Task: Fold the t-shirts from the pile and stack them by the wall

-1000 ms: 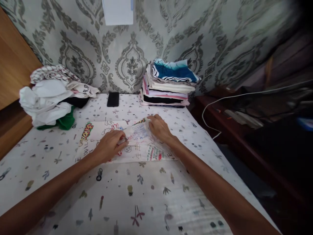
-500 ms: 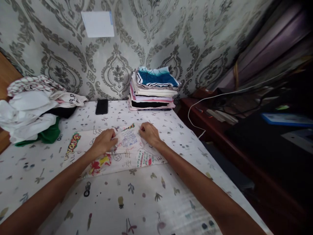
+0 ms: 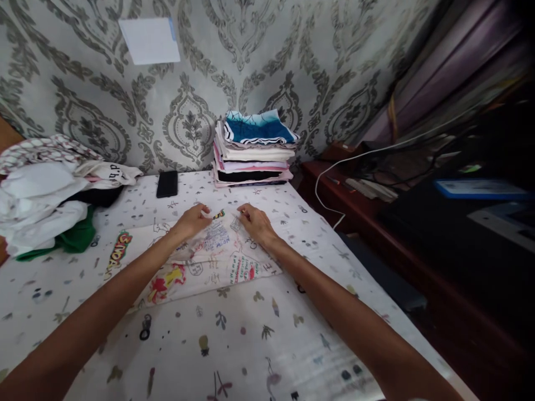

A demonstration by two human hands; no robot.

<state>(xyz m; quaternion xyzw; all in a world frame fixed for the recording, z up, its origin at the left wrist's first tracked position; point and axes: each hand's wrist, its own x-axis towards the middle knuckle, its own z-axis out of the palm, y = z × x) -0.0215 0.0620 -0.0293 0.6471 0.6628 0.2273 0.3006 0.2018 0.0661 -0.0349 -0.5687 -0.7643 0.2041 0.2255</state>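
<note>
A white garment [image 3: 217, 264] covered in handwriting, doodles and coloured prints lies folded into a long strip on the bed. My left hand [image 3: 193, 221] rests at its far edge, thumb and index finger apart. My right hand [image 3: 256, 224] is at the same edge farther right, its fingers loosely bent and slightly apart. Between the hands a small colourful print and blue writing show. My left forearm covers part of the strip's left half.
Folded clothes [image 3: 253, 161] are stacked against the wall. A black phone [image 3: 167, 184] lies left of them. Crumpled clothes [image 3: 50, 195] are heaped at the far left. A white cable [image 3: 328, 209] hangs over the dark red desk [image 3: 321, 184] beside the bed [image 3: 234, 356].
Both hands have moved to the garment's far edge. My left thumb and index finger have parted, and my right fingers have straightened somewhat. The view has shifted slightly right.
</note>
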